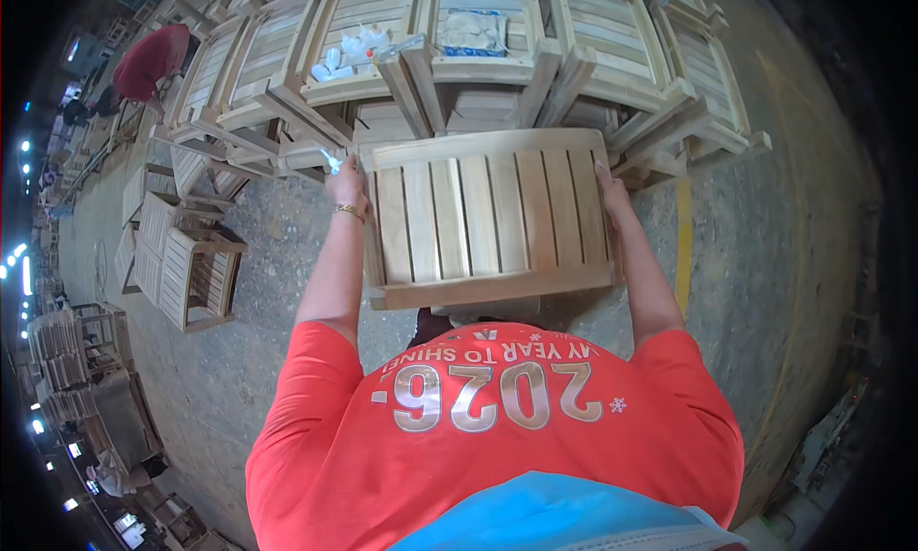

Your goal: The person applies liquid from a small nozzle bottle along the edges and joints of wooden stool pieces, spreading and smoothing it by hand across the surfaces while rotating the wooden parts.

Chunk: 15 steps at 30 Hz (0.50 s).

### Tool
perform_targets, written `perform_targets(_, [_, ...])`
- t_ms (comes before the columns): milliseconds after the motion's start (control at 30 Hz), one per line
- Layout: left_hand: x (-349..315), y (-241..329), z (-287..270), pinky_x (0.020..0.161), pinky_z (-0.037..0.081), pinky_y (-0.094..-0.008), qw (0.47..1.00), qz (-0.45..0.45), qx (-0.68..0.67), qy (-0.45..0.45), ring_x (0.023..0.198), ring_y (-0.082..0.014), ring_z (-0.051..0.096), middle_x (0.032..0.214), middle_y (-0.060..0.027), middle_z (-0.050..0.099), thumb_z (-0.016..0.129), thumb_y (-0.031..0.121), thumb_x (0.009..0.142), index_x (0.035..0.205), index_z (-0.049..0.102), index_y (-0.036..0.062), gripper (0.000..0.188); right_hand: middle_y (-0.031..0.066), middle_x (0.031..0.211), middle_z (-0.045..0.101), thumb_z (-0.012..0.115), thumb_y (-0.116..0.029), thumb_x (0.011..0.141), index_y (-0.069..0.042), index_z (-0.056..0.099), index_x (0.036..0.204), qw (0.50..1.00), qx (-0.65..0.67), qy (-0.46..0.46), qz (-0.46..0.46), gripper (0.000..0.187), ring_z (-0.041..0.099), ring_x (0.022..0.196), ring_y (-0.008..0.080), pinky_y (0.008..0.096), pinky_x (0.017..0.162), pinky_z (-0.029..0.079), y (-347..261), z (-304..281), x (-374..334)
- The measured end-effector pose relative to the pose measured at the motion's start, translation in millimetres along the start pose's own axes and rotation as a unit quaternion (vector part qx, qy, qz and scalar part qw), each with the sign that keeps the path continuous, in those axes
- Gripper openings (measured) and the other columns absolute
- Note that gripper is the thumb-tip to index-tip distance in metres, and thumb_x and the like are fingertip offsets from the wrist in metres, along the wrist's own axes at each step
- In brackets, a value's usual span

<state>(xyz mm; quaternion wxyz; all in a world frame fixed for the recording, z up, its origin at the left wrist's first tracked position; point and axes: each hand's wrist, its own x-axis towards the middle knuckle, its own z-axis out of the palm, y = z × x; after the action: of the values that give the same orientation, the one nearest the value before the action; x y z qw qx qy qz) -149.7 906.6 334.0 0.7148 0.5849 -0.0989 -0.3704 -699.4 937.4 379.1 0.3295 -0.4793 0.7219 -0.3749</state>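
Note:
A slatted wooden panel (491, 211) with a pale frame lies across in front of my body, its slats running away from me. My left hand (347, 182) is closed at its far left corner. A small white and light-blue thing with a narrow tip (331, 161) sticks out of that hand; its kind is unclear. At the right side, my right hand (612, 187) grips the panel's edge, with fingers partly hidden. Whatever supports the panel below is mostly out of sight.
Slatted wooden frames (373, 20) stand in a row beyond the panel, bearing white bottles (332, 65) and a blue-edged packet (472, 33). Wooden chairs (196, 264) stand on the left floor. A person in dark red (153, 61) bends at far left. Stacked wooden parts (81, 345) sit lower left.

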Motion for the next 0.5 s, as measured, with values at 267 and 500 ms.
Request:
perform_targets(267, [-8.5,-7.0,49.9,0.073,0.050,-0.0452,0.950,0.156,0.271,-0.025,0.079,-0.0351,0.067,0.085,-0.0210,0.071,0.072,0.036,0.080,0.091,0.067,-0.0035,0.041,0.0264,0.112,0.064,0.055,-0.054,0.092,0.004,0.063,0.113,0.953,-0.227,0.160,-0.120,0.062,0.059,0.107,0.0430,0.0475,0.095,0.044,27.5,11.6,52.0])
perform_targets(500, [-53.8,-23.5,105.9,0.105,0.040,-0.0447,0.873,0.348,0.306,-0.151,0.127,-0.0444,0.047,0.135,-0.0328,0.050,0.074,0.038,0.081,0.108,0.064,-0.0028,0.050,0.0114,0.087,0.066,0.066,-0.018,0.088,-0.005,0.068,0.095,0.875,-0.040,0.211,-0.434,0.015,0.064,0.085,0.0304,0.0413,0.079,0.050,-154.1,73.5,113.4])
